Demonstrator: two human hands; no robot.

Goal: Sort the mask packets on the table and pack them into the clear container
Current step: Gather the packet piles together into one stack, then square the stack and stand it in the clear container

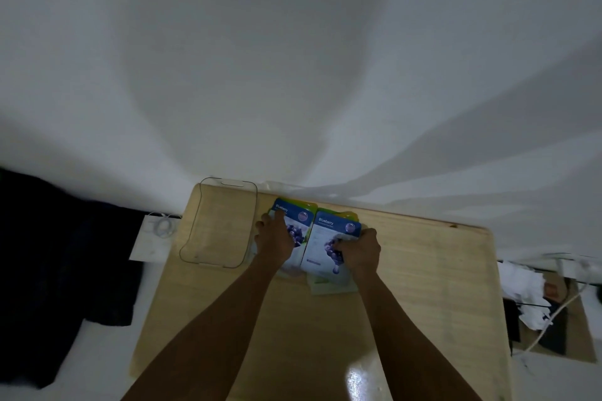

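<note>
Two blue and white "Blueberry" mask packets lie side by side on the wooden table [423, 270], each on top of a small pile with yellow-green packet edges showing underneath. My left hand [273, 239] rests flat on the left packet [298, 216], fingers spread toward its upper left corner. Over the right packet [325, 238], my right hand [360, 251] has its fingers curled at the packet's right edge. The clear container [195, 234] stands empty just left of the piles, near the table's far left corner.
A white wall rises right behind the table's far edge. Dark cloth [49, 270] hangs at the left, beside a white box with a coiled cable [156, 238]. White paper and cables [534, 296] clutter the floor at the right.
</note>
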